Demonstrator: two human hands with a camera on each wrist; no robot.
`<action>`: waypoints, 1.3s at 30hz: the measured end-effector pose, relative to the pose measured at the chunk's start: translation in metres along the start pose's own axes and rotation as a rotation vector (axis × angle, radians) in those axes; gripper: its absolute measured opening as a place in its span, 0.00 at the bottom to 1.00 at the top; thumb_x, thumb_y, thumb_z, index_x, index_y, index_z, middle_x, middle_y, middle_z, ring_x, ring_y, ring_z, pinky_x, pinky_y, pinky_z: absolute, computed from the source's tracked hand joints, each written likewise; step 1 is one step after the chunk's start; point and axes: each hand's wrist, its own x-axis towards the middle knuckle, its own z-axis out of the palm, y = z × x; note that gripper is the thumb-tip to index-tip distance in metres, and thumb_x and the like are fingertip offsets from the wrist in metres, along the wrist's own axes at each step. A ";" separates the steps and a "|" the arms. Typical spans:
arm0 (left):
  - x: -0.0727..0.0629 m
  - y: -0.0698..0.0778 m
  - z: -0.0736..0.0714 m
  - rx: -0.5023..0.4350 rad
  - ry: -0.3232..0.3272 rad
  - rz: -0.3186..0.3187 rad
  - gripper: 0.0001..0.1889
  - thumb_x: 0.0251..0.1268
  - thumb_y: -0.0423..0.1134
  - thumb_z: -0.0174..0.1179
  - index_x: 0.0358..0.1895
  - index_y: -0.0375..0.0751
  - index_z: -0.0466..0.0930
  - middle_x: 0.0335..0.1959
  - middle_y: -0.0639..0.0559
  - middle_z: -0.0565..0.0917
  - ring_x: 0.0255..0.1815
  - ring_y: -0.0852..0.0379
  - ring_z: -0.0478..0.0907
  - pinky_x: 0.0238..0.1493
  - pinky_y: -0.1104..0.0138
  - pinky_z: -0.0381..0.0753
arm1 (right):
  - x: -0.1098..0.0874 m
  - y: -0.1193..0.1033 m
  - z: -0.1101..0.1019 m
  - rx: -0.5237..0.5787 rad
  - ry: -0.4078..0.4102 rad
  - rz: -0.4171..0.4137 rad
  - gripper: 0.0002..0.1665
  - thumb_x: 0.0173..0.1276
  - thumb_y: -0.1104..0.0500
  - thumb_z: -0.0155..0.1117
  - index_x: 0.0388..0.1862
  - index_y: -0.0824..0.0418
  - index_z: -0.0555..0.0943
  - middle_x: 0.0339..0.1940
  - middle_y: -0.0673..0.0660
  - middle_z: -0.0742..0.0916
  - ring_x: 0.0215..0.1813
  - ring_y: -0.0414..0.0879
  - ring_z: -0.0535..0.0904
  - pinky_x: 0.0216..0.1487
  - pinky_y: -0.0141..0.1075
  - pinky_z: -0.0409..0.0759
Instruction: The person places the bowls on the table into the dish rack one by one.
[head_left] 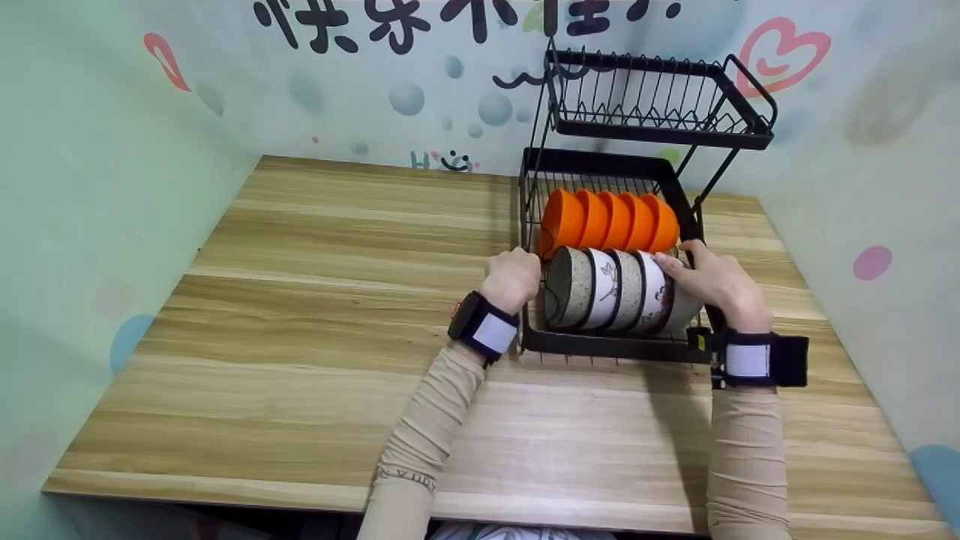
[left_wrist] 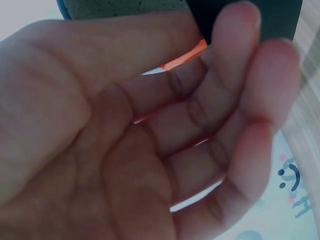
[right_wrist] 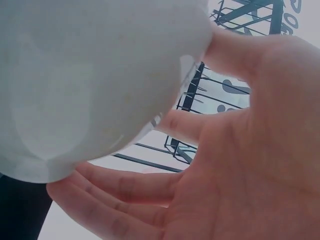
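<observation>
Black two-tier dish rack point(head_left: 615, 346) holds bowls on its lower tier. In the front row, speckled grey and white patterned bowls point(head_left: 604, 289) stand on edge, side by side. My right hand point(head_left: 716, 281) is at the right end of this row, thumb and fingers spread round a white bowl point(right_wrist: 95, 85); the right wrist view shows its smooth underside close up. My left hand point(head_left: 511, 279) is at the rack's left side with fingers curled. In the left wrist view, its thumb and fingertips pinch a dark piece point(left_wrist: 277, 22) of the rack edge.
Behind the front row, several orange bowls point(head_left: 619, 221) stand on edge in the lower tier. The wire upper tier point(head_left: 652, 133) overhangs the back. Wooden tabletop point(head_left: 315, 322) extends left of the rack, with patterned walls point(head_left: 375, 97) behind and at both sides.
</observation>
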 end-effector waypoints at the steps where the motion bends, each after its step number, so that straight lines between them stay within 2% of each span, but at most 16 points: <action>1: 0.000 0.000 0.000 -0.002 0.000 0.000 0.15 0.68 0.34 0.48 0.48 0.42 0.84 0.50 0.46 0.84 0.50 0.47 0.83 0.43 0.56 0.83 | 0.000 0.000 0.000 0.000 -0.003 0.001 0.54 0.64 0.23 0.35 0.74 0.61 0.52 0.70 0.78 0.61 0.66 0.78 0.59 0.61 0.68 0.61; 6: -0.001 0.000 -0.001 -0.003 0.001 -0.002 0.15 0.68 0.34 0.47 0.49 0.42 0.84 0.51 0.46 0.84 0.50 0.47 0.82 0.43 0.56 0.83 | 0.000 0.000 0.000 0.000 -0.007 0.008 0.54 0.63 0.23 0.36 0.74 0.60 0.52 0.70 0.78 0.62 0.66 0.78 0.59 0.61 0.68 0.62; 13: -0.002 0.000 0.000 -0.009 0.034 0.002 0.15 0.68 0.33 0.48 0.47 0.41 0.84 0.49 0.45 0.85 0.48 0.46 0.83 0.42 0.56 0.83 | -0.001 -0.001 0.000 0.003 -0.011 0.007 0.54 0.64 0.23 0.35 0.74 0.61 0.52 0.70 0.78 0.61 0.66 0.78 0.59 0.61 0.68 0.61; 22: -0.003 0.000 0.000 -0.009 0.036 0.009 0.15 0.67 0.33 0.48 0.46 0.41 0.85 0.48 0.45 0.85 0.48 0.46 0.83 0.40 0.55 0.83 | -0.002 -0.003 0.002 -0.014 0.032 -0.011 0.51 0.66 0.26 0.37 0.72 0.62 0.55 0.67 0.80 0.64 0.65 0.78 0.62 0.60 0.67 0.64; 29: -0.003 0.000 0.000 -0.002 0.031 0.005 0.15 0.67 0.33 0.48 0.47 0.42 0.84 0.49 0.45 0.85 0.48 0.46 0.83 0.41 0.55 0.83 | -0.002 -0.004 0.002 -0.007 0.030 -0.017 0.51 0.67 0.26 0.36 0.73 0.62 0.55 0.67 0.81 0.64 0.66 0.78 0.61 0.61 0.68 0.63; 35: -0.004 -0.001 -0.002 0.011 0.022 0.005 0.15 0.66 0.33 0.49 0.48 0.43 0.84 0.50 0.46 0.85 0.49 0.47 0.83 0.43 0.56 0.83 | -0.003 -0.012 0.003 0.003 0.042 -0.050 0.49 0.67 0.27 0.38 0.71 0.64 0.56 0.66 0.81 0.66 0.65 0.77 0.62 0.61 0.67 0.64; 39: -0.006 -0.003 -0.006 0.014 0.047 0.031 0.13 0.65 0.35 0.53 0.48 0.42 0.84 0.50 0.45 0.84 0.49 0.46 0.83 0.43 0.55 0.83 | -0.006 -0.021 0.004 -0.001 0.069 -0.081 0.49 0.68 0.28 0.38 0.71 0.64 0.57 0.67 0.81 0.63 0.66 0.77 0.61 0.62 0.67 0.62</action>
